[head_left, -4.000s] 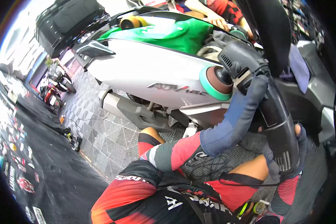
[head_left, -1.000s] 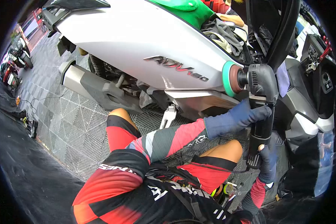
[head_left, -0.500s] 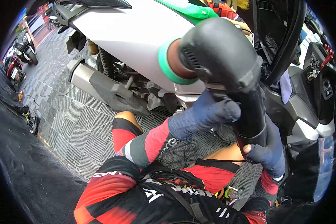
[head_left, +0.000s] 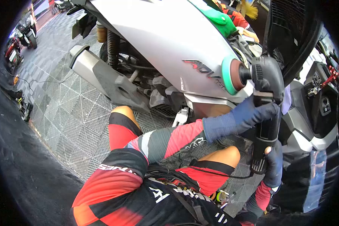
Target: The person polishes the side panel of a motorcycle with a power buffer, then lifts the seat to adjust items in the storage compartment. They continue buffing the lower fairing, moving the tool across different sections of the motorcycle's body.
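Observation:
A black corded polisher (head_left: 268, 124) is held in both gloved hands. My left hand (head_left: 248, 117) wraps around its body just below the angled head. Lower down, my right hand (head_left: 274, 164) grips the rear of the handle, its thumb tip bare. The green pad (head_left: 227, 75) with a brown backing faces the silver-white side panel (head_left: 165, 45) of a scooter, beside the raised lettering (head_left: 201, 68). It appears to touch the panel, on the right of that lettering. A power cord (head_left: 214, 174) runs from the handle's end across my lap.
The scooter's exhaust (head_left: 101, 77) juts out at left over grey grid floor tiles (head_left: 71, 124). A green cloth (head_left: 218, 20) and another person's red sleeve (head_left: 235, 16) are beyond the panel. Parked motorcycles (head_left: 26, 34) stand far left. A small bottle (head_left: 223, 196) is near my leg.
The polisher, with both hands, has moved to the right and farther from my head. The panel's lettering now shows to the left of the pad.

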